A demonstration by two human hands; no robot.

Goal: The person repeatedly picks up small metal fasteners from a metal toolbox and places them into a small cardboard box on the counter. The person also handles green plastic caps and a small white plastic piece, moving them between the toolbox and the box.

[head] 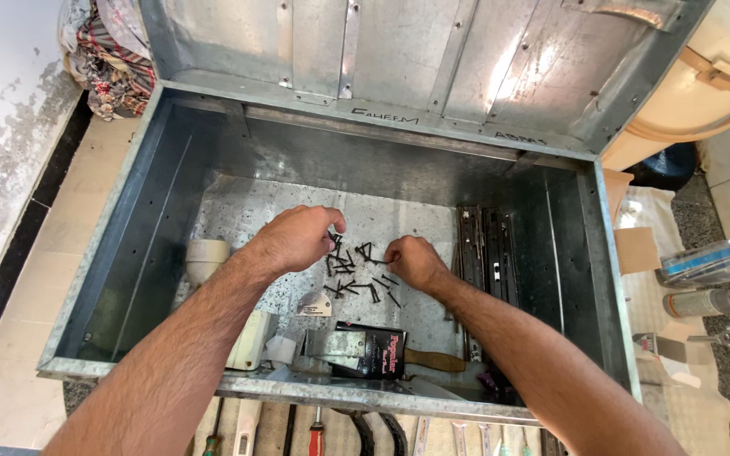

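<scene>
Both my arms reach down into a large open galvanised metal trunk [111, 253]. A scatter of several small black screws [356, 279] lies on its floor. My left hand [297, 238] hovers over the left side of the scatter, fingertips pinched at a screw near the top. My right hand [416, 262] rests at the right edge of the pile, fingers curled down onto the screws. I cannot tell how many screws each hand holds.
Inside the trunk lie dark metal drawer slides [487, 253] at right, a roll of tape [206, 253] at left, a black box [369, 350] and a wooden handle [437, 361] in front. The lid [399, 51] stands open behind. Bottles [711, 262] lie outside at right, hand tools [314, 435] below.
</scene>
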